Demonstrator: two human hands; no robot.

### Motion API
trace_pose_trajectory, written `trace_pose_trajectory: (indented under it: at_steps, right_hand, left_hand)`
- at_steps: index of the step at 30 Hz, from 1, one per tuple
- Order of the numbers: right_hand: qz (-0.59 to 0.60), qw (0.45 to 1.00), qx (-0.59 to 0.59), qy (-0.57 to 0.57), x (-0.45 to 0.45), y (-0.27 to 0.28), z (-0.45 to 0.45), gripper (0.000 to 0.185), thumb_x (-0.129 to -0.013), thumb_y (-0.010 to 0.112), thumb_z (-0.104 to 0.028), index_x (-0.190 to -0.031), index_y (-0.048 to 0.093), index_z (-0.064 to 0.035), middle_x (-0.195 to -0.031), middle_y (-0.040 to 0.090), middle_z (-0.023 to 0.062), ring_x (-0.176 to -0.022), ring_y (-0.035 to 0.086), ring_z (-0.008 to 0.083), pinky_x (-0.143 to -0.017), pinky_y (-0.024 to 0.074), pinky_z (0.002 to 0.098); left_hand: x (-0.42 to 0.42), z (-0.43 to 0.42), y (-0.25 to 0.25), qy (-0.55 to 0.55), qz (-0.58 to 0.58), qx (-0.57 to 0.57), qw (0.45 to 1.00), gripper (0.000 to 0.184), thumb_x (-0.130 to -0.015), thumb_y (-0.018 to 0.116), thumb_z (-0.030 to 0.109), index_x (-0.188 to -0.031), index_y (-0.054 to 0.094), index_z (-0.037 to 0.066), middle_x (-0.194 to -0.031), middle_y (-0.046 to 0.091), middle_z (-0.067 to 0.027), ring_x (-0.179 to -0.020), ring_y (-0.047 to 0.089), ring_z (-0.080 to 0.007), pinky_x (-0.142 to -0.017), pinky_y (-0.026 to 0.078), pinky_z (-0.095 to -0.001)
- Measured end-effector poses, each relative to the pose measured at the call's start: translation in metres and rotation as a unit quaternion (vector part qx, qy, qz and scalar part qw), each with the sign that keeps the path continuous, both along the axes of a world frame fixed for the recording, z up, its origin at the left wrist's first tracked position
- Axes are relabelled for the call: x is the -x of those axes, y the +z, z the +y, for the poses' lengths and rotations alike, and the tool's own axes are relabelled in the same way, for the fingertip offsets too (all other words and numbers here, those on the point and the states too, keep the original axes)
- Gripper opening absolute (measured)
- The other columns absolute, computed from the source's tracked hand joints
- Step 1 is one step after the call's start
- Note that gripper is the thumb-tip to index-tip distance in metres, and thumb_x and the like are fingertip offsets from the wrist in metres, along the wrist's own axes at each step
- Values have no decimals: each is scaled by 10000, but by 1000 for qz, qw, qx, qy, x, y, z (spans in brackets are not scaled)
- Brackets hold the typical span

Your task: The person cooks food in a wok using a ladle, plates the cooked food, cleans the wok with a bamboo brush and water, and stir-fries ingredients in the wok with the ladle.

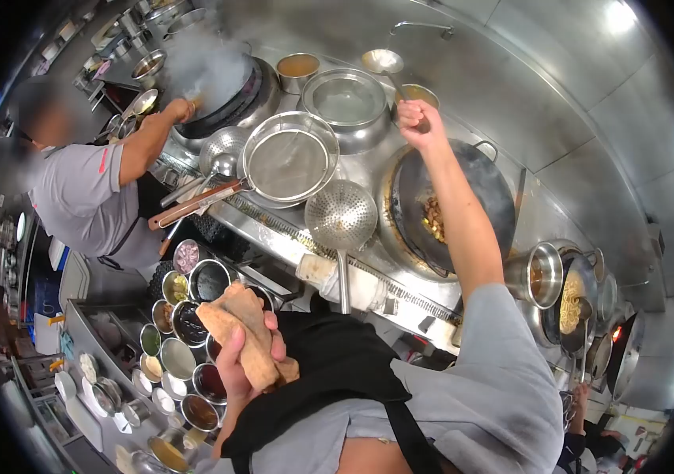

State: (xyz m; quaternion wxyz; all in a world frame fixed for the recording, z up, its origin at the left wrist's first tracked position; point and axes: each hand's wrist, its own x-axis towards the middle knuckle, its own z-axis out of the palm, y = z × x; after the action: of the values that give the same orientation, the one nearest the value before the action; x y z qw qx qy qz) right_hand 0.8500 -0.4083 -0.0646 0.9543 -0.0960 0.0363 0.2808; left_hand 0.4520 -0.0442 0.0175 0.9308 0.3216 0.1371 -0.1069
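My right hand (pixel 422 125) stretches toward the back of the range, fingers wrapped round the handle of a ladle (pixel 382 61). The ladle's bowl is near the wall tap, beside a pot (pixel 417 96) partly hidden behind my hand. Under my right forearm a dark wok (pixel 479 186) holds browned pieces of food (pixel 433 219). Close to my body, my left hand (pixel 234 359) grips what looks like a folded tan cloth (pixel 242 332), over the black apron (pixel 329 347).
A round sieve (pixel 289 162) and perforated strainer (pixel 341 213) lie left of my wok. Behind them stands a basin of liquid (pixel 345 99). A co-worker (pixel 88 178) works at a steaming wok (pixel 218 87). Seasoning containers (pixel 177 357) crowd the lower left; a noodle pan (pixel 570 300) is right.
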Motion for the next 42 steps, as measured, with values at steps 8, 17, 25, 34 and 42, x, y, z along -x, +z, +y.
trace_pose_trajectory:
  at_steps: [8,17,25,34,42]
  right_hand:
    - [-50,993,93,-46,14,8,5,151,-856,455,-31,-720,418,-85,-568,421,-45,-437,398,64,-408,341,221]
    - [-44,996,-63,-36,109,16,-30,121,-846,430,-33,-923,477,47,-587,435,-11,-400,400,76,-369,348,214]
    - [15,994,51,-96,316,16,-86,192,-877,459,-67,-1028,496,46,-626,440,-15,-411,408,75,-355,345,227]
    - [-14,572,820,-12,487,-9,-98,263,-826,600,-148,-1024,506,-2,-607,531,103,-455,534,193,-460,429,362]
    - [-95,514,842,-134,498,-111,-135,263,-825,641,-160,-1003,524,-6,-617,549,107,-441,533,226,-456,437,383]
  left_hand:
    - [-30,-9,1,-104,-1,46,993,498,-855,594,259,-1252,385,41,-1008,526,-135,-732,576,-235,-648,508,-330]
    - [-36,-36,-17,-98,42,72,992,526,-826,616,310,-1266,418,100,-953,498,-32,-624,471,-153,-565,435,-289]
    - [-34,-69,-35,-221,129,69,964,500,-781,589,256,-1216,459,46,-942,548,-104,-658,523,-171,-581,481,-273]
    - [-14,-136,-113,-327,154,-57,931,501,-855,634,248,-1266,426,49,-943,611,-134,-731,609,-214,-617,532,-311]
    - [-101,-255,-231,-380,124,-88,912,480,-981,427,495,-1137,542,56,-999,633,-105,-857,632,-248,-742,543,-407]
